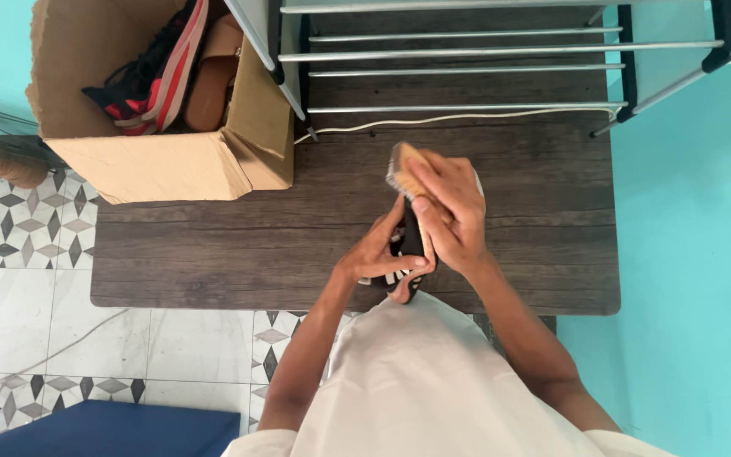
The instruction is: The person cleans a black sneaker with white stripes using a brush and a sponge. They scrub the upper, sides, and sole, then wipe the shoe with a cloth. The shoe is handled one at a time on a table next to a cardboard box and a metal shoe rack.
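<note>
The right hand is wrapped around a wooden brush, thumb along its near side and fingers curled over the back, with the pale bristle end sticking out toward the far left. The left hand grips a dark shoe with white markings, fingers closed around its side and the shoe held up on edge just above the near part of the worktop, close to the person's chest. The brush lies against the shoe's upper edge, so the two hands nearly touch. To brush well in this position, it seems best to keep the left hand's hold firm so the shoe does not twist, to lay the bristles flat rather than on one corner, and to work in short strokes away from the body, turning the shoe a little in the left hand as each patch is covered. Both forearms come in from the near edge and converge at the middle, elbows spread, the right wrist bent downward over the shoe and the left wrist cocked up beneath it. At the far left of the worktop stands an open cardboard box holding more shoes, red and black among them; a metal rack runs along the far edge, and a white cord trails beneath it.
</note>
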